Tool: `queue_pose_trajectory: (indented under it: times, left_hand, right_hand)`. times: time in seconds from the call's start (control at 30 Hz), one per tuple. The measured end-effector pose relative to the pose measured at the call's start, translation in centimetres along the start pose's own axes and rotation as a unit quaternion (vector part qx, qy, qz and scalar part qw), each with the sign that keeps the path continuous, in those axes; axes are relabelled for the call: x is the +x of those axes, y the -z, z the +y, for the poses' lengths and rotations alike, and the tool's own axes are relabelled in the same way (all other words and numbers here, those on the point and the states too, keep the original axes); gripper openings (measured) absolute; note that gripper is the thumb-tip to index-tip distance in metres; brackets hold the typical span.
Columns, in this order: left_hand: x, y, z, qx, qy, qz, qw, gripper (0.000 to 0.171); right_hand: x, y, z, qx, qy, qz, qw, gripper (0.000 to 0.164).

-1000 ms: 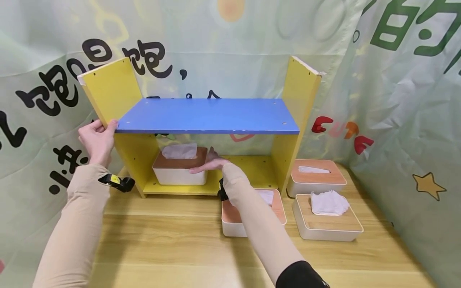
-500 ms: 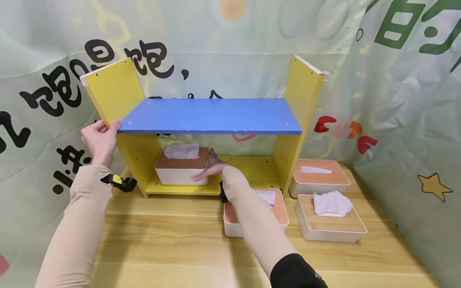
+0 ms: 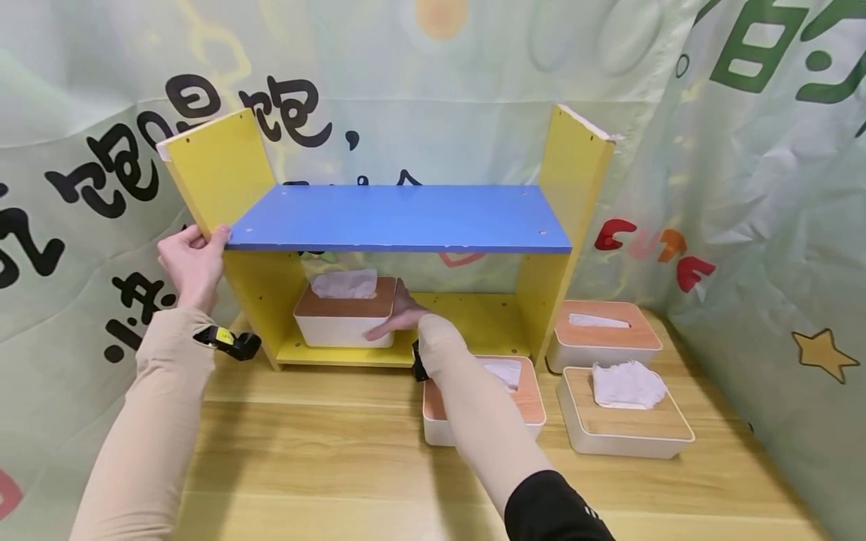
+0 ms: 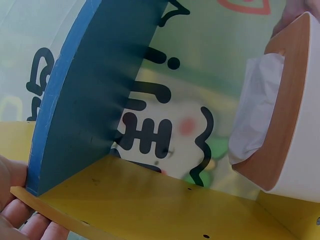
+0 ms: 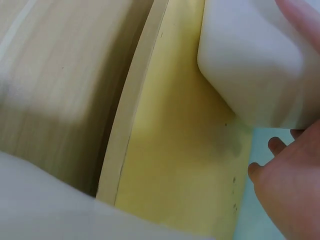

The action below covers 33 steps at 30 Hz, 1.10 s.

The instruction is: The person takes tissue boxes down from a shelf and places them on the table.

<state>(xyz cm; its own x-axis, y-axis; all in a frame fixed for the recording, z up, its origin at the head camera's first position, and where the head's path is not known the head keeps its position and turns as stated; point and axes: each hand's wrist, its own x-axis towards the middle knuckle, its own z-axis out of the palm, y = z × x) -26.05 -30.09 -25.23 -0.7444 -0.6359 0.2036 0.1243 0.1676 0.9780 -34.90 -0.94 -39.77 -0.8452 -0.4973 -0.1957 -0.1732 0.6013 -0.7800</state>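
Note:
In the head view my left hand (image 3: 192,264) grips the left upright of a yellow shelf (image 3: 541,300), at the corner where the blue board (image 3: 406,218) meets it. The left wrist view shows its fingers (image 4: 35,225) wrapped round the yellow edge, with the thumb by the blue board. On the lower level, toward the left, sits a white tissue box (image 3: 341,331) with a brown wooden lid and a tissue sticking out. My right hand (image 3: 404,312) holds this box by its right end, thumb across the front. Its other fingers go behind the end, partly hidden.
A tissue box (image 3: 436,406) stands before the shelf, partly behind my right forearm. Two more tissue boxes, one at the back (image 3: 602,330) and one nearer (image 3: 625,424), stand right of the shelf on the wooden table (image 3: 325,458). A printed cloth (image 3: 433,143) hangs behind.
My right thumb has come down against the front of the tissue box, and the hand has closed on its end. The left hand keeps its grip. The head view has shifted slightly left.

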Motion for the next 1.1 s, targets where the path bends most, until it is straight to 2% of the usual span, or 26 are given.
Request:
queue_pose_trajectory:
  times: [0.27,0.47,0.63,0.9,1.1]
  left_hand:
    - [-0.2,-0.2,-0.2,0.016,-0.02,0.008,0.9996,0.039]
    - [-0.2,-0.1,-0.2,0.007,-0.006,0.003,0.9999,0.043]
    - [-0.3,0.0,-0.4,0.013,-0.005,0.005,0.9999,0.043]
    - [-0.1,-0.1,-0.3,0.021,-0.006,0.004,0.9997,0.041]
    - [-0.1,-0.1,-0.1,0.025,-0.014,0.007,0.9996,0.042]
  right_hand:
    - [0.5,-0.2,0.5,-0.001,0.005,0.012,1.0,0.135]
    - [0.5,0.0,0.6,-0.008,-0.005,0.005,1.0,0.136]
    - [0.2,0.0,0.6,0.0,-0.01,0.002,1.0,0.131]
    - [0.0,-0.2,-0.5,0.007,0.019,0.041,0.999,0.13]
    - [0.3,0.0,-1.3,0.024,0.01,0.059,0.998,0.131]
